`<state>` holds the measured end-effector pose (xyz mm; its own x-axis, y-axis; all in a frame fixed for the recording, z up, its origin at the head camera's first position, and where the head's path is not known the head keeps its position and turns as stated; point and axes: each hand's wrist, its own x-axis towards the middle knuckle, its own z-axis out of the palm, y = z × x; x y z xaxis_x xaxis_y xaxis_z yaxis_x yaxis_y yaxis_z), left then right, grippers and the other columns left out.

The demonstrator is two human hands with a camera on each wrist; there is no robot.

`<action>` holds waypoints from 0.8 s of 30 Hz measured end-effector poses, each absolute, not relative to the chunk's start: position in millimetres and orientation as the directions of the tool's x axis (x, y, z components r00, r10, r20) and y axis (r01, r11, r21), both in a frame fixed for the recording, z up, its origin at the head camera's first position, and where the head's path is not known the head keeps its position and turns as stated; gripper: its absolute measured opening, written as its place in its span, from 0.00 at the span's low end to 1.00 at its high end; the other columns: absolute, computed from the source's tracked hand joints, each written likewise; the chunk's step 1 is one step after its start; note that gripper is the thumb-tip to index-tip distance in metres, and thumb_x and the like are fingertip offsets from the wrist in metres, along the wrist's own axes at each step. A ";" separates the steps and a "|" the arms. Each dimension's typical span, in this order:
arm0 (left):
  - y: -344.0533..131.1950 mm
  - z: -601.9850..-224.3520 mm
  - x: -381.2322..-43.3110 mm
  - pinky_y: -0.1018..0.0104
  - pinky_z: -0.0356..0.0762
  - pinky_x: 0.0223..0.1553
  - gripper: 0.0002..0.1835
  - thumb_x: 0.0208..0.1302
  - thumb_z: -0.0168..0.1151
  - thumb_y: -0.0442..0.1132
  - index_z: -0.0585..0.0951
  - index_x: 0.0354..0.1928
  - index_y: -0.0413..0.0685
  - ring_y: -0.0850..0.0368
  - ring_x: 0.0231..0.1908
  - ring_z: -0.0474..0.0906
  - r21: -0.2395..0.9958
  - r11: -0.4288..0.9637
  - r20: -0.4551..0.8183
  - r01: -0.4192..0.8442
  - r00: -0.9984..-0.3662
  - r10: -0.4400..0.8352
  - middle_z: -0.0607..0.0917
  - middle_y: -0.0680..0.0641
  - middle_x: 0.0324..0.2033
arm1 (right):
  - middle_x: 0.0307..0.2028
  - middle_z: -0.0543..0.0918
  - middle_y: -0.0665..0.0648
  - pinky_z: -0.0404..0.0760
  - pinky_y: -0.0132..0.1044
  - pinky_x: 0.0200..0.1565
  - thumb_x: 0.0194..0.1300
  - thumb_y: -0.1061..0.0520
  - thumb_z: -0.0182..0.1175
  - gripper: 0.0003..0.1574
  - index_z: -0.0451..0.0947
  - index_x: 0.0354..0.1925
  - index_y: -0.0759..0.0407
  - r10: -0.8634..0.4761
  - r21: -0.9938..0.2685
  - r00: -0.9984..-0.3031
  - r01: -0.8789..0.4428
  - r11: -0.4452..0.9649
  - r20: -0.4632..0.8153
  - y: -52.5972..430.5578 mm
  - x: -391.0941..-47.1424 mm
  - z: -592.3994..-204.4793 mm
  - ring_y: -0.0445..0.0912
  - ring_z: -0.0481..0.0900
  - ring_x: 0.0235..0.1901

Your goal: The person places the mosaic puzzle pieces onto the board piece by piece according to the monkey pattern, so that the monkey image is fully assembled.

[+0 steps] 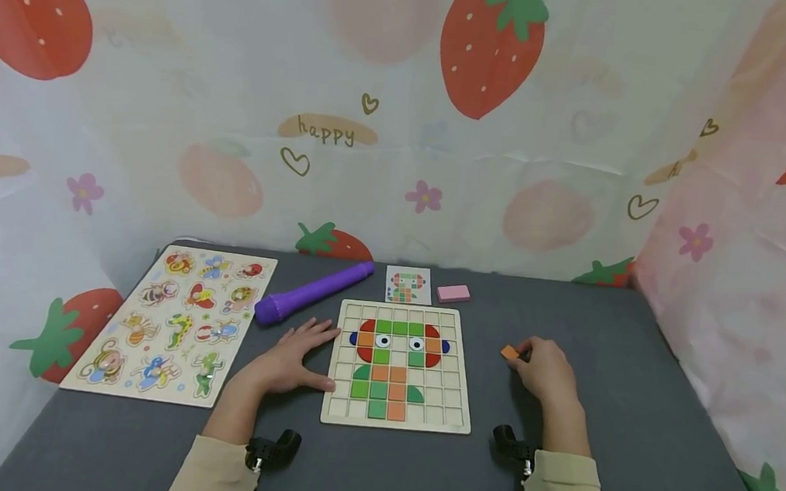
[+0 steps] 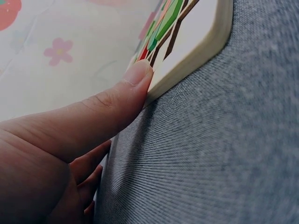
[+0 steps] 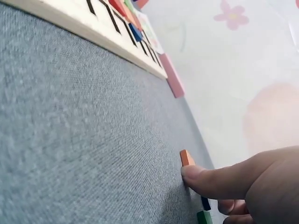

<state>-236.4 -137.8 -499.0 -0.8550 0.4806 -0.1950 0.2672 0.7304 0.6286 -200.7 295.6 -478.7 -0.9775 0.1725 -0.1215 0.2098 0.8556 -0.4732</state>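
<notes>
A wooden grid board (image 1: 449, 406) lies in the middle of the table, with red, green, orange and blue tiles set in a figure with two round eyes. My left hand (image 1: 293, 358) has its fingers spread at the board's left side; the thumb (image 2: 117, 100) touches the board's edge. To the right of the board, my right hand (image 1: 546, 372) pinches a small orange tile (image 1: 510, 352) just at the tabletop. Beside those fingers, the right wrist view shows a dark blue piece (image 3: 205, 203) and a green piece (image 3: 203, 217), both partly hidden.
Behind the board lie a small picture card (image 1: 408, 297) and a pink block (image 1: 453, 293). A purple stick with a wider end (image 1: 315, 292) lies at the back left. Further left is a wooden puzzle board (image 1: 165, 395) with insect pictures. A strawberry-print curtain (image 1: 383, 198) hangs behind the table.
</notes>
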 end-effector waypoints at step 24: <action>-136.7 -500.2 -237.7 0.35 0.37 0.77 0.53 0.52 0.76 0.60 0.62 0.78 0.57 0.39 0.80 0.39 0.618 0.736 -0.191 0.276 -0.855 0.481 0.55 0.45 0.79 | 0.44 0.86 0.63 0.83 0.51 0.43 0.70 0.57 0.64 0.19 0.81 0.56 0.63 0.066 -0.617 -0.998 0.058 0.785 -0.010 285.3 -203.8 -479.0 0.55 0.82 0.42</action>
